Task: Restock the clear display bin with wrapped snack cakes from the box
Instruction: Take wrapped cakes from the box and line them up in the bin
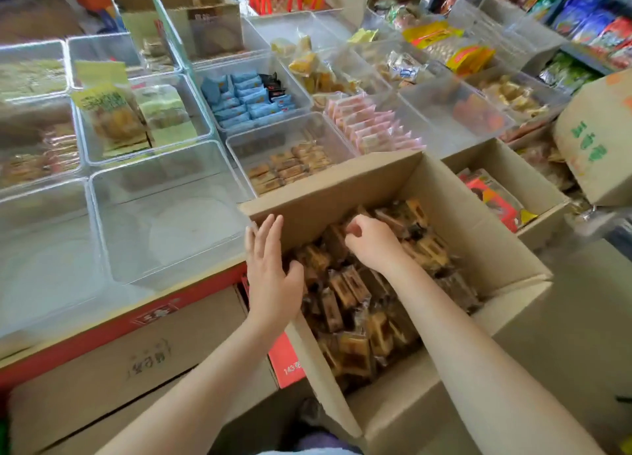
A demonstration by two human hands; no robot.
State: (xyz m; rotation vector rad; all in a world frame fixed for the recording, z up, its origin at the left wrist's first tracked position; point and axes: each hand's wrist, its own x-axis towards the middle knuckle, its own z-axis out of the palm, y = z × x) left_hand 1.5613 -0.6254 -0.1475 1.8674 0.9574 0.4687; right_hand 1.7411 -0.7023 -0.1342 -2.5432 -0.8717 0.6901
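While both bare forearms reach in from the bottom edge, the left hand (272, 270) stands at the near-left corner of the open cardboard box (478, 242), fingers straight and together, palm facing the cakes, holding nothing. Whether it touches the box wall or the nearest wrapper, cannot tell. Right hand (371, 241) is down among the wrapped snack cakes (352, 318), fingers curled under. The fingertips are hidden by the hand itself, so whether it pinches a cake or is just clenched, cannot tell.

Brown cakes in clear film fill the box in loose rows. Wrapper print is too blurred to read. The box's near flap folds down toward the camera and covers its own front.

Clear display bin (164, 215) sits just left of the box, nothing in it but glare on its floor. A second clear bin (41, 249) to its left is partly cut by the frame edge. Behind them are bins of blue-wrapped packets (246, 100), pink-wrapped packets (372, 126) and small brown bars (290, 167); the far rows are motion-blurred.

Another open carton (533, 177) on the right holds red packs, mostly hidden by its wall. Red-edged counter (102, 331) runs under the bins, with cartons stacked below it.
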